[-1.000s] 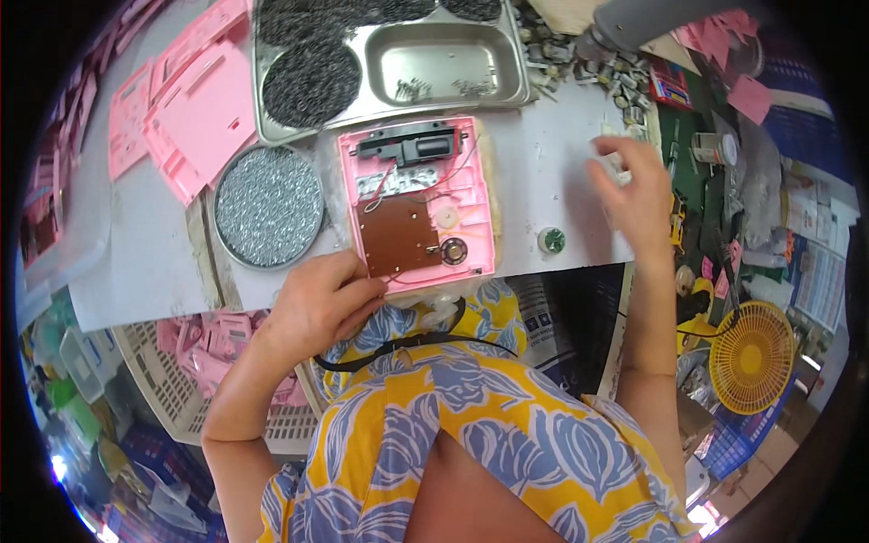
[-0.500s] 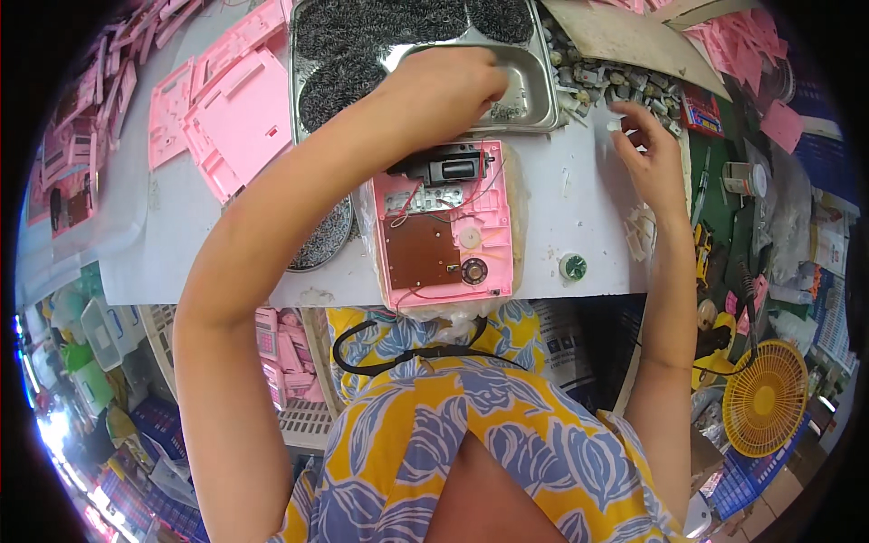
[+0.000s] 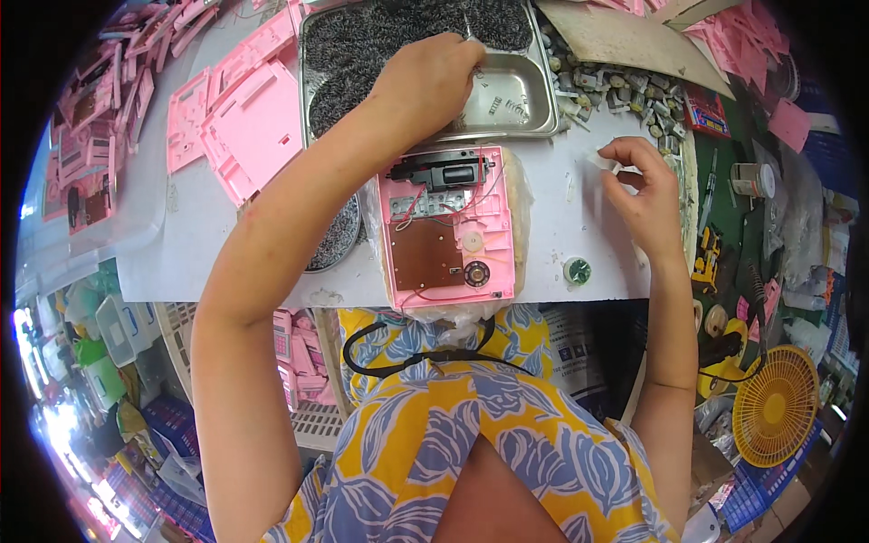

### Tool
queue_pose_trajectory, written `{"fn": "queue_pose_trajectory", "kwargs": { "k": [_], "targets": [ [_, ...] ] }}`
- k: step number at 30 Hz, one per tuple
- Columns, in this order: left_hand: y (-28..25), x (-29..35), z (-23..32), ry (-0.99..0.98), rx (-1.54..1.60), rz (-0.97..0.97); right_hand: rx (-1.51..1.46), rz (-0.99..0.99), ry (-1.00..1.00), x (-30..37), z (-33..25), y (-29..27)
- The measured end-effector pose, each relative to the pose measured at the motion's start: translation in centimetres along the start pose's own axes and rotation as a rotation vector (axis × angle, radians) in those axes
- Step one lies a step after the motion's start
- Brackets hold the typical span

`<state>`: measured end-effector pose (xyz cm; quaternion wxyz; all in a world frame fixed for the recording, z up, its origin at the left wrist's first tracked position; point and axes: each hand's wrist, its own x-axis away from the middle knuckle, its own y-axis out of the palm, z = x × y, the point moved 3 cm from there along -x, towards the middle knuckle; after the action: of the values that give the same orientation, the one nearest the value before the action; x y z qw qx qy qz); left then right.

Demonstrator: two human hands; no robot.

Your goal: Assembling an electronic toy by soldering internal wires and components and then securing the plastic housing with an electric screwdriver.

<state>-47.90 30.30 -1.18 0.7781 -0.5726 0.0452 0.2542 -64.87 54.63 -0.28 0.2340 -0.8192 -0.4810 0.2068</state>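
The left hand (image 3: 425,86) reaches forward across the desk (image 3: 579,217) into a steel tray (image 3: 520,100), its fingers pinched together over the tray's bare right part, where a few small springs (image 3: 498,101) lie loose. Something thin and bright sticks up from the fingertips, too small to tell for sure. The left part of the tray is heaped with dark small springs (image 3: 362,54).

The right hand (image 3: 647,195) hovers over the right side of the desk, fingers curled, thumb and forefinger nipping a small white piece (image 3: 599,160); what it is cannot be told.

Between the two arms, at the near edge of the desk, lies an open pink plastic casing (image 3: 450,226), inner side up. Its long axis runs from the person toward the tray, nearly straight away from the body. The far end carries a black part (image 3: 444,170) set crosswise with thin red wires beside it; a brown circuit board (image 3: 424,253) fills the middle left; a small round black speaker (image 3: 477,273) sits near the end closest to the person. The casing rests on a clear plastic bag.

Just right of the casing stands a small round green-and-white part (image 3: 577,271). A round dish of dark bits (image 3: 335,237) is half hidden under the left forearm. More pink casing shells (image 3: 249,127) lie stacked at the left, and a yellow fan (image 3: 776,407) sits below the desk at the right.
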Motion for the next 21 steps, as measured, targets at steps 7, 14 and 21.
{"fn": "queue_pose_trajectory", "kwargs": {
  "k": [7, 14, 21],
  "targets": [
    [-4.8, 1.9, 3.2, -0.313, 0.401, -0.069, -0.507, -0.124, 0.121, -0.1, -4.1, 2.9],
    [-5.2, 4.2, 4.1, -0.13, 0.508, 0.124, -0.763, -0.386, 0.282, -5.6, -5.5, 7.6],
    [-5.2, 4.6, 2.3, -0.35, 0.455, -0.021, -0.311, -0.139, -0.135, -6.2, -6.5, 7.9]
  ]
}}
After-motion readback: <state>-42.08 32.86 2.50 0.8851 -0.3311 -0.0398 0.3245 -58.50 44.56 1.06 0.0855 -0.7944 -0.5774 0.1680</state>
